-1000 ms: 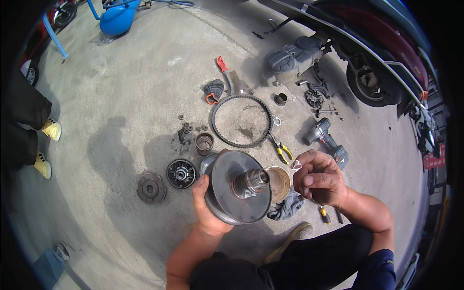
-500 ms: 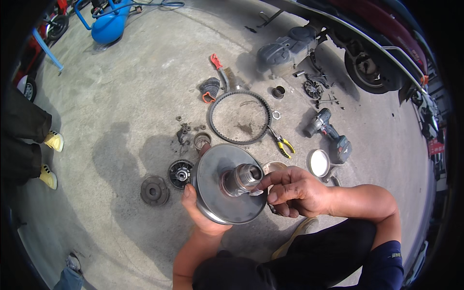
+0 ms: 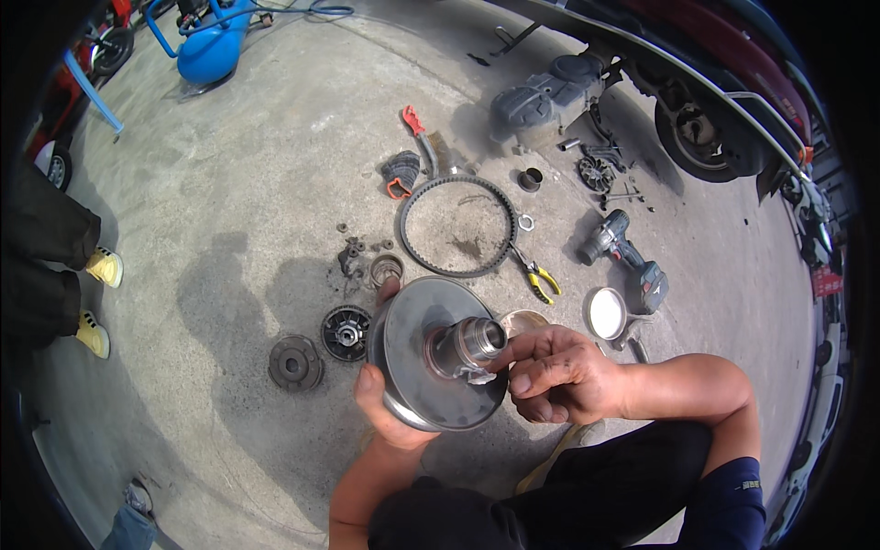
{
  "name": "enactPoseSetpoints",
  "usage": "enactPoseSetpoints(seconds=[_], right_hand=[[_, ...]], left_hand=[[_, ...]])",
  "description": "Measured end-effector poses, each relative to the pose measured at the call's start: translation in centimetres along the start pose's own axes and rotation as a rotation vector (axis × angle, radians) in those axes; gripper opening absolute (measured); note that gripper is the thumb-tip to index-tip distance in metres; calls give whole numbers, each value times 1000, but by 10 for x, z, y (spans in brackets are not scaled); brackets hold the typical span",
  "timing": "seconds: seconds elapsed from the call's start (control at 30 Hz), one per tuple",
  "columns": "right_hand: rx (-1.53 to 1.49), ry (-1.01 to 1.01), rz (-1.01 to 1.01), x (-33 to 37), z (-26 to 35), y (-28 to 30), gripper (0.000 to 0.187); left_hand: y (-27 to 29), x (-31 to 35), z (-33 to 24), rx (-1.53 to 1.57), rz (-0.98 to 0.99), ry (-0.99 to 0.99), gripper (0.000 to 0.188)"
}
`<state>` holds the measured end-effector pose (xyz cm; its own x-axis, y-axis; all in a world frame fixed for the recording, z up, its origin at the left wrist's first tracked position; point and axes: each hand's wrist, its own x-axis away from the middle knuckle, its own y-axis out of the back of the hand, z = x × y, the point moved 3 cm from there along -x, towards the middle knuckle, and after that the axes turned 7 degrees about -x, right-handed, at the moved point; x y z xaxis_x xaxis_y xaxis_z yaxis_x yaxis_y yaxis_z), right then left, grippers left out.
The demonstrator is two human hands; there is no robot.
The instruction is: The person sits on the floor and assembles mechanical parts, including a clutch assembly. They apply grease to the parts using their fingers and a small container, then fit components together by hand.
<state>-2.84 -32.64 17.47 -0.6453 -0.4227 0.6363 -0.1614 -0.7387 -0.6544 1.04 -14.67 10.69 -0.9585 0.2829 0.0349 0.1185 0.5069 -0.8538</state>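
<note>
Just above the dark-trousered lap (image 3: pixel 623 458), a grey metal pulley (image 3: pixel 408 367), tilted, its flat face upward and its threaded hub (image 3: pixel 472 344) pointing up and to the right. Wrapped around the pulley's left edge, the left hand (image 3: pixel 394 412), firmly closed: thumb along the side, one fingertip showing at the far rim, the rest hidden behind. At the hub's right side, beside a pale smear of grease (image 3: pixel 475 374), the extended index finger of the right hand (image 3: pixel 568 376), thumb and other fingers curled inward; no telling whether pinched on anything.

Just beyond, partly hidden, a round dish (image 3: pixel 524 316). To its right, a white-topped container (image 3: pixel 606 313); left of the pulley, a black finned disc (image 3: pixel 353 323) and a grey disc (image 3: pixel 307 365).

Farther out on the concrete, a short sleeve (image 3: pixel 385 262), yellow-handled pliers (image 3: pixel 541 282), a toothed belt (image 3: pixel 403 227) lying in a loop, and a cordless drill (image 3: pixel 610 236) on its side. Past the belt, a ribbed rubber boot (image 3: pixel 401 170) and a red-handled tool (image 3: pixel 413 120). Farthest, a dark cover (image 3: pixel 541 101), a scooter wheel (image 3: pixel 692 133) and, upper left, a blue tank (image 3: pixel 206 57).
</note>
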Motion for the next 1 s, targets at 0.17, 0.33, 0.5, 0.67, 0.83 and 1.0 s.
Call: enactPoseSetpoints(seconds=[0.17,0.33,0.5,0.67,0.83,1.0], right_hand=[[-91,21,87,0,-4,0,46],[-84,4,120,5,-5,1,51],[-47,5,380,13,-3,-2,54],[-50,244,370,9,14,8,54],[-125,227,269,11,21,11,55],[-116,81,102,6,11,6,50]], left_hand=[[-4,-1,-5,-117,-13,-62,103],[-3,-2,-3,-126,-30,-87,104],[14,1,2,-75,-135,-7,95],[26,3,4,353,12,93,91],[28,0,13,568,30,98,95],[39,-3,11,35,-66,47,98]])
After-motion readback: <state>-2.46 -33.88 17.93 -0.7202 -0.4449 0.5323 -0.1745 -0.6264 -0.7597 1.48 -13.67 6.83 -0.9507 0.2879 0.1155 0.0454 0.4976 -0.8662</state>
